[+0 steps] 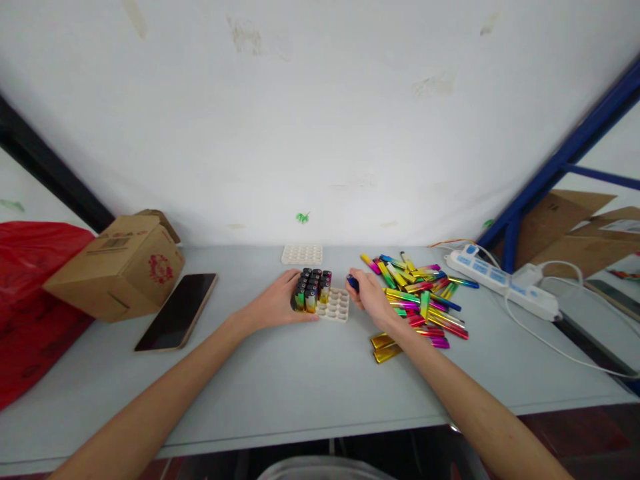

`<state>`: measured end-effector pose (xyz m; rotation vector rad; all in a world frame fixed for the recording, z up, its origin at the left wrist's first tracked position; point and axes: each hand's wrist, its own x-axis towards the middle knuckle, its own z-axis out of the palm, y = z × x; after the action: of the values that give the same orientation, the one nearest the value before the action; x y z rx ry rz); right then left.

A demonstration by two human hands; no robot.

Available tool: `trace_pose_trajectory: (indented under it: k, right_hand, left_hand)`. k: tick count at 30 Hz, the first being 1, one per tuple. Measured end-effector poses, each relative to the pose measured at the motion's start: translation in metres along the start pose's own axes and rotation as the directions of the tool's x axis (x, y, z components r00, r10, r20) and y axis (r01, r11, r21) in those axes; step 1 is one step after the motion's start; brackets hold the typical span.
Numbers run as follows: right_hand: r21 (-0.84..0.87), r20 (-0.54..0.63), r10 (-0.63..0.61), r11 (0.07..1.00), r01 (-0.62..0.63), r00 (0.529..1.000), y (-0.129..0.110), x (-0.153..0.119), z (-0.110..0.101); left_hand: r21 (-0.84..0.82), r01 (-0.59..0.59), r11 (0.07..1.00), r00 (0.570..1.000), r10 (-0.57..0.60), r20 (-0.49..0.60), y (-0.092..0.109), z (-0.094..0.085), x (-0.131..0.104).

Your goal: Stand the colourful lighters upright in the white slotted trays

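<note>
A white tray of small round cups (pixel 337 307) lies on the table. Its left part bears a tight block of upright lighters (pixel 311 290), with black ends up and shiny coloured bodies below. My left hand (pixel 280 297) curves round the left side of this block, thumb along the front edge and fingers behind. To the right of the tray, my right hand (pixel 370 297) is closed on a small dark blue piece (pixel 353 283), seemingly a lighter, mostly hidden by the fingers. Beyond that hand lies a loose pile of shiny, many-coloured lighter-shaped pieces (pixel 425 300).
A second white tray (pixel 302 255) lies against the wall. At left are a phone (pixel 177 312), a cardboard box (pixel 120 267) and a red plastic bag (pixel 35 313). At right, a white power strip (pixel 503 283) trails cables beside a blue metal frame (pixel 530 180).
</note>
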<state>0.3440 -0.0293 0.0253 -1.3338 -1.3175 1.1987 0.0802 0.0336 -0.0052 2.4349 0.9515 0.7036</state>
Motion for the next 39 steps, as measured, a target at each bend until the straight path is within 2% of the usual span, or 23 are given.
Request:
trace_pose_trajectory:
  k: [8, 16, 25, 32, 37, 39]
  right_hand:
    - [-0.015, 0.051, 0.027, 1.0, -0.027, 0.998, -0.001, -0.001, 0.003]
    - [-0.121, 0.046, -0.028, 0.992, 0.034, 0.999, 0.006, 0.0, 0.005]
    - [-0.103, 0.053, -0.063, 0.992, 0.069, 0.997, 0.005, 0.0, 0.002]
    - [-0.155, 0.085, -0.233, 0.957, 0.244, 0.969, 0.0, -0.006, -0.005]
    - [-0.265, 0.157, -0.356, 0.883, 0.386, 0.921, -0.005, -0.012, -0.009]
    - [-0.331, 0.178, -0.44, 0.816, 0.474, 0.88, -0.006, -0.013, -0.009]
  left_hand:
    - [0.008, -0.025, 1.0, 1.0, 0.025, 0.01, -0.001, 0.0, 0.0]
    - [0.029, -0.009, 1.0, 1.0, 0.008, 0.017, 0.004, -0.001, 0.0]
    - [0.026, -0.022, 0.999, 1.0, 0.023, -0.007, 0.002, -0.001, 0.0]
    - [0.018, -0.019, 1.0, 1.0, 0.019, 0.008, 0.003, -0.001, 0.001]
    - [0.015, -0.008, 1.0, 1.0, 0.008, -0.003, 0.003, -0.001, 0.0]
    - [0.016, -0.006, 1.0, 1.0, 0.006, 0.003, 0.003, -0.001, 0.0]
